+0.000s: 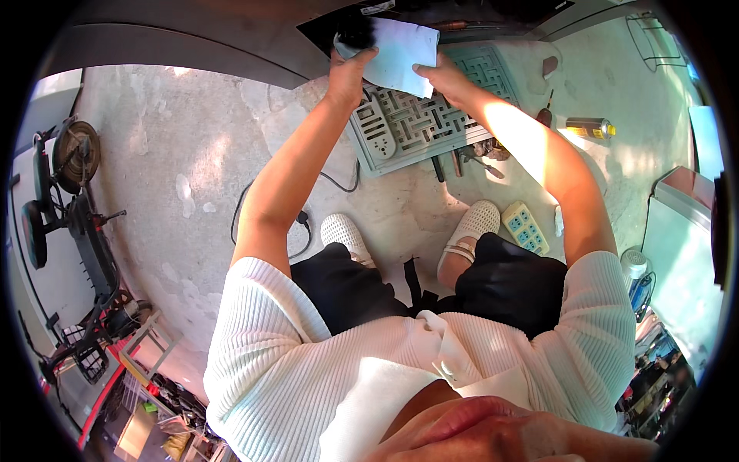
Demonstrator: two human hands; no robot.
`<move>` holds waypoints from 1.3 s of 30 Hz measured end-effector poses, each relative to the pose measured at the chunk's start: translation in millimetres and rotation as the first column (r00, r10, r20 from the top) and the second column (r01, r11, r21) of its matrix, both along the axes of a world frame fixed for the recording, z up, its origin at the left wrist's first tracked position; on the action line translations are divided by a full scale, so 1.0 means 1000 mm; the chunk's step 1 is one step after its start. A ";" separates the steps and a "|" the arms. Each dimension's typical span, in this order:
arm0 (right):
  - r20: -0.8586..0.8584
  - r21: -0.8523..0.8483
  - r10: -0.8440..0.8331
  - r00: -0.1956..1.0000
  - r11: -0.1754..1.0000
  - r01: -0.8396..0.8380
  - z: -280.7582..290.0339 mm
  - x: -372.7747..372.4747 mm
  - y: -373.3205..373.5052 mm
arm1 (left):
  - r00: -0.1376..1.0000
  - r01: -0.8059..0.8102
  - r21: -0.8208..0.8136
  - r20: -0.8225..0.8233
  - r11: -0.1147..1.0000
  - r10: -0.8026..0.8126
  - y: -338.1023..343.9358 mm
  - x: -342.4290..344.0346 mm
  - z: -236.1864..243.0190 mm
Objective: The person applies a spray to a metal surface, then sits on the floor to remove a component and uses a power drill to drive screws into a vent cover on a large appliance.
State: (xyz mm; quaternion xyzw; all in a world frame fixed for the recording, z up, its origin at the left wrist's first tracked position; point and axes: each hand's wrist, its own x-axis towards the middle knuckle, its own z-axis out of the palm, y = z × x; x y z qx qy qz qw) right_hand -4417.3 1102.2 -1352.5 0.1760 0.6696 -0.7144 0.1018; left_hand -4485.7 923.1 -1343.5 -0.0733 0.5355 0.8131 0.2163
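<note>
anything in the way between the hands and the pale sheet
Nothing visible: the left hand meets the sheet at its left edge, the right hand at its right, thumb on top. A dark shape, too unclear to name, is by its upper left corner.

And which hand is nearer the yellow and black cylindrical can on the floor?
The right hand: it holds a pale, thin sheet left of the can; the left hand, across the sheet, is farther left.

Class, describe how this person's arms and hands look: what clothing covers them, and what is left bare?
White, finely ribbed short sleeves cover the upper arms, leaving both forearms bare. The left hand and right hand wear no gloves, and no watch or bracelet shows.
</note>
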 end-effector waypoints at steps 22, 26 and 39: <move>-0.085 0.018 0.059 0.995 0.998 -0.058 0.015 -0.006 0.018 | 0.937 -0.110 0.603 0.328 0.790 -0.121 -0.007 -0.024 0.009; -0.092 -0.009 0.055 0.994 0.998 -0.056 0.017 -0.007 0.019 | 0.942 -0.089 0.633 0.305 0.769 -0.142 -0.007 -0.027 -0.001; -0.015 0.036 0.053 0.998 0.998 -0.052 0.015 -0.001 0.016 | 0.895 -0.086 0.647 0.385 0.757 -0.227 -0.014 -0.021 0.007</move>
